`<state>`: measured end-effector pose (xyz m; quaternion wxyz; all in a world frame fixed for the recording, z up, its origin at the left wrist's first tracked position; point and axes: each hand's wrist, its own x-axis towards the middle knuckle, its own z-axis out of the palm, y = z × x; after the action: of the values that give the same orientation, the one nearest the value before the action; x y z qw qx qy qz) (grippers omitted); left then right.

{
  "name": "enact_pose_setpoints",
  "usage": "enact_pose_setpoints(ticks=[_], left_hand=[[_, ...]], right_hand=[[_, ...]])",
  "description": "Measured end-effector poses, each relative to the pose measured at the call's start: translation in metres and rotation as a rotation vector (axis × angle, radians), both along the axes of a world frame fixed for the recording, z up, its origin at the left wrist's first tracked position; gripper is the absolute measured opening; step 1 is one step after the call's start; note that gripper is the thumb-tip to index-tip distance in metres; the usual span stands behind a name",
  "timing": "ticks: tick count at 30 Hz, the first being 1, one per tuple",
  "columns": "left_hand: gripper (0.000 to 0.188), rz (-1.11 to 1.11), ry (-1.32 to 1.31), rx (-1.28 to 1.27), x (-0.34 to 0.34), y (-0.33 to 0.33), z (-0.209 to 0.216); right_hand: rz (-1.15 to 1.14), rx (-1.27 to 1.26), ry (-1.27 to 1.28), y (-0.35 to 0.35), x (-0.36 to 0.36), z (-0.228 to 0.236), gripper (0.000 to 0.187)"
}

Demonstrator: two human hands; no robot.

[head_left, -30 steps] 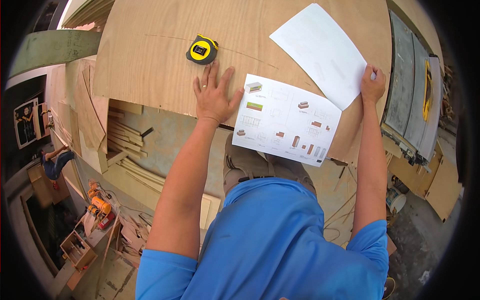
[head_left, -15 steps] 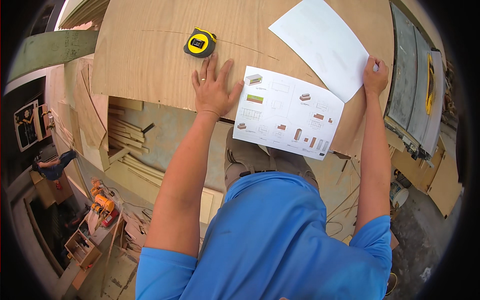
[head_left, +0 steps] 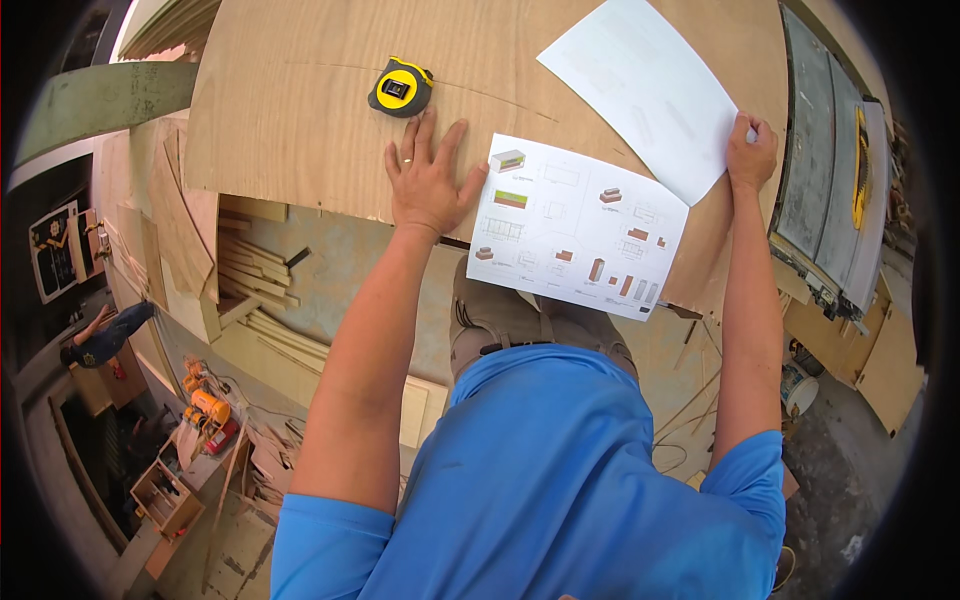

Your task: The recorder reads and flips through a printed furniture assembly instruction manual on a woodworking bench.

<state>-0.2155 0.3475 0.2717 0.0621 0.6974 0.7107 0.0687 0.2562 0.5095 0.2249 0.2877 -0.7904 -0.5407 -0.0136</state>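
On the plywood sheet point(head_left: 290, 120) my left hand point(head_left: 430, 185) lies flat with its fingers spread, a ring on one of them. Its thumb reaches the left edge of a white sheet with printed drawings point(head_left: 575, 225), which hangs partly over the near edge of the board. Just beyond the fingertips sits a yellow and black tape measure point(head_left: 398, 88). My right hand point(head_left: 752, 152) has its fingers curled at the right corner of a plain white sheet of paper point(head_left: 640, 95), pinching it. That sheet lies slanted beyond the printed one, their edges meeting near the right wrist.
At the right stands a grey metal machine table point(head_left: 830, 150) with a yellow strip on it. Wood strips point(head_left: 255, 270) are stacked below the board on the left. Farther left are an orange power tool point(head_left: 208, 405), a wooden box point(head_left: 168, 498) and another person point(head_left: 110, 335).
The other person at the far left has shifted posture, with the body lower and farther left. My hands and both sheets stay in place.
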Motion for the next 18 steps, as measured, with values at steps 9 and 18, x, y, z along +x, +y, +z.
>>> enact_pose_setpoints(ticks=[9, 18], left_hand=[[0.067, 0.006, -0.004, -0.007, 0.0006, -0.0005, 0.0021], [0.067, 0.002, -0.010, 0.008, -0.0006, -0.0011, 0.0017]], right_hand=[[-0.016, 0.000, 0.008, -0.0010, -0.0024, 0.0016, 0.038], [-0.008, 0.002, 0.002, -0.0005, -0.0016, 0.0012, 0.038]])
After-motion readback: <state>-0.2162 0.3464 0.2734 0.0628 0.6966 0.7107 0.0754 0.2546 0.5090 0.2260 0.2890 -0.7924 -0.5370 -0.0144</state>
